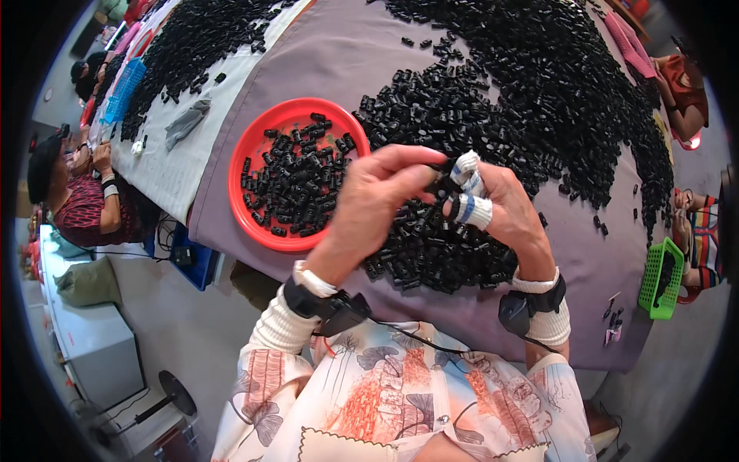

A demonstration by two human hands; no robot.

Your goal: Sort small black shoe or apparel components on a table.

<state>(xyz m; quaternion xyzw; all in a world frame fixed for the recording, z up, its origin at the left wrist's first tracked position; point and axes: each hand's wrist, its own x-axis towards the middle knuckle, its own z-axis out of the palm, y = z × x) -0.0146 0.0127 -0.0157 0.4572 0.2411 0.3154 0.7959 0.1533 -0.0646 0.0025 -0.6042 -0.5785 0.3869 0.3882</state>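
My two hands meet above a heap of small black cylindrical plastic parts (431,254) on the cloth-covered table. My left hand (369,200) is closed, thumb and forefinger pinched at a small black part that shows at their tips. My right hand (504,212) is closed too, its thumb and forefinger wrapped in white and blue bands, and a black part sits between these fingertips. Whether both hands grip the same part cannot be told against the dark heap. Left of the hands, a round red tray (240,212) holds many similar black parts.
More black parts spread over the purple-grey tablecloth (308,58) towards the far right. At right stands a green basket (656,296), near small loose items (613,323). A neighbouring table carries a blue basket (123,88) and a grey glove (186,123). Other people sit at left and right.
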